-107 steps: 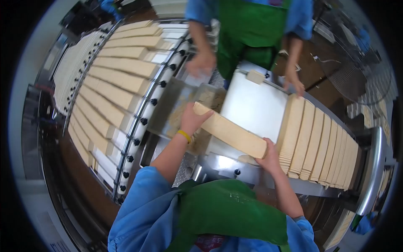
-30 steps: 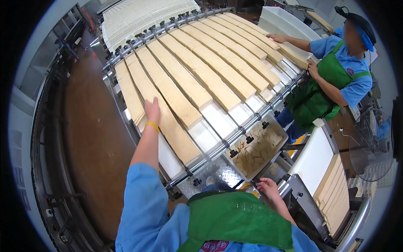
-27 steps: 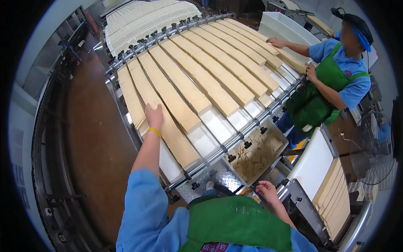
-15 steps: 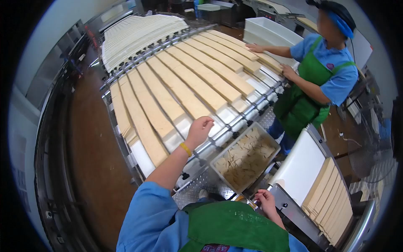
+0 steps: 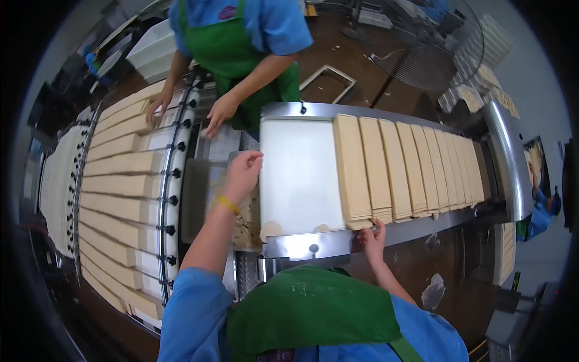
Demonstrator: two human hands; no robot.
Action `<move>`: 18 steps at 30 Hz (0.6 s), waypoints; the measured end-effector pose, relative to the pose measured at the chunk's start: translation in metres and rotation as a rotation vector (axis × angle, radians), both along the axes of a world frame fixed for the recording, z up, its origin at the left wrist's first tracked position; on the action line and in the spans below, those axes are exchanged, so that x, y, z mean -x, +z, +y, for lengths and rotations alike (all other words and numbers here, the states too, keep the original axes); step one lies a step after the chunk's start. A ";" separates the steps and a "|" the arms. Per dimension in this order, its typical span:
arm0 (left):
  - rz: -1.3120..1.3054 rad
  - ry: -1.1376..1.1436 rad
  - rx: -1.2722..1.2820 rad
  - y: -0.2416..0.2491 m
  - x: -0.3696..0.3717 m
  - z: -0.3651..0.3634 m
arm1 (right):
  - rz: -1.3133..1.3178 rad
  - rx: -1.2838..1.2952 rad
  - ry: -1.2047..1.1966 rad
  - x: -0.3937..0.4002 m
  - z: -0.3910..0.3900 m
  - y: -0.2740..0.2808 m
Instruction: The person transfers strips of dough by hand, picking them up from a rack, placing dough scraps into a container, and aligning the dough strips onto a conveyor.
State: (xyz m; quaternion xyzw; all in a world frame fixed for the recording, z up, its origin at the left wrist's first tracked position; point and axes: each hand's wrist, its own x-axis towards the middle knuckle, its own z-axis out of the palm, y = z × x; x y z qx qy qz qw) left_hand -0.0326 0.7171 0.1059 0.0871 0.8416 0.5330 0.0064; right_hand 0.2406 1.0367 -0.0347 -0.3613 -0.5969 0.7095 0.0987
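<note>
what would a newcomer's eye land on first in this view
Most likely the tight row of pale stacked strips filling the right part of the white belt, with the right hand at the near end of the row. Next, perhaps, the yellow wristband on the left arm, near the belt's left edge, and the co-worker's green apron at the top. More pale strips fan across the rack on the left.

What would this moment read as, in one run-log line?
left hand: curled by white belt's edge | right hand: at near ends of strip stacks, grip unclear | co-worker: one hand at strips on barred conveyor
</note>
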 end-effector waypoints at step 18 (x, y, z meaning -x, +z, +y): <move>0.420 -0.340 0.710 -0.083 0.110 0.298 | -0.029 0.178 0.210 0.037 -0.005 0.029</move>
